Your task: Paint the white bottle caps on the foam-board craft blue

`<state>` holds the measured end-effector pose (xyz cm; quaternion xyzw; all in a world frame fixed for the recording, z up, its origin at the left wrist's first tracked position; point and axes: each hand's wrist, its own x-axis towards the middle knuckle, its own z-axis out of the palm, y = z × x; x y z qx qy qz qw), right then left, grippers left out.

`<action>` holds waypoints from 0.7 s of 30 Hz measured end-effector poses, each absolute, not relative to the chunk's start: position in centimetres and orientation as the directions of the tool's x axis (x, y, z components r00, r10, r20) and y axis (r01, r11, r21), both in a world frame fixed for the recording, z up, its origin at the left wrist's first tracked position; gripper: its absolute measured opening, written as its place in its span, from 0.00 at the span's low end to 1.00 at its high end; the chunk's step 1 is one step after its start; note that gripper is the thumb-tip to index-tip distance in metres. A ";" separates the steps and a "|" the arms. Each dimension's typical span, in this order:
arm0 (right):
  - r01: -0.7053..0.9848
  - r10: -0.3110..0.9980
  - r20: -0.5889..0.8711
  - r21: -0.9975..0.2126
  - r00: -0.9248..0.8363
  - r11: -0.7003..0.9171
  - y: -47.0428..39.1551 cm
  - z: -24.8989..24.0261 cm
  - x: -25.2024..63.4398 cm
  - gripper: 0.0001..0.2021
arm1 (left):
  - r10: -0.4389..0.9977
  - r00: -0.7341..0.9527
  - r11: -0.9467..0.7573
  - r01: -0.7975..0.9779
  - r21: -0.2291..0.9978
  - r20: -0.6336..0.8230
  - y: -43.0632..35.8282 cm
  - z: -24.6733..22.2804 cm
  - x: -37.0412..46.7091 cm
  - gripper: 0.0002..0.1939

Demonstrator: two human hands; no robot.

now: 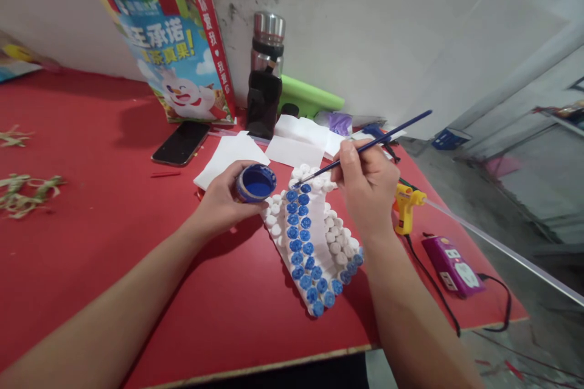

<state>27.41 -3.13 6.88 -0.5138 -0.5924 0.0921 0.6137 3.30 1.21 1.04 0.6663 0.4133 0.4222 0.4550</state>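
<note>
My left hand (223,199) is closed around a small open jar of blue paint (257,183), tilted a little so the paint shows. A thin dark blue paintbrush (387,134) is pinched in my right hand (368,185), its handle slanting up to the right. The bristle tip is at the upper end of a craft piece (314,243), touching or just above a small round roll there. White rolls cover parts of the piece; two columns and the lower edge are painted blue. A smooth white strip curves between the rolls. My right hand hides some of its right side.
Behind are white papers (296,140), a black phone (181,143), a steel bottle (268,42), a green roll (310,96) and a printed bag (177,42). On the right lie a yellow glue gun (405,206) and a purple box (454,266) with cords, near the table edge.
</note>
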 end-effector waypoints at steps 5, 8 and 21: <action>0.415 0.709 0.610 -0.781 0.353 0.466 -2.9 6.9 27.8 0.15 | 0.931 0.311 -0.248 0.161 0.955 0.189 1.3 1.0 3.3 0.32; 0.387 0.742 0.592 -0.794 0.315 0.469 -2.7 6.7 27.8 0.16 | 0.929 0.313 -0.255 0.159 0.954 0.196 1.3 1.0 3.2 0.31; 0.430 0.713 0.625 -0.765 0.316 0.480 -2.6 6.5 27.8 0.17 | 0.931 0.309 -0.254 0.172 0.952 0.192 1.2 1.0 3.2 0.32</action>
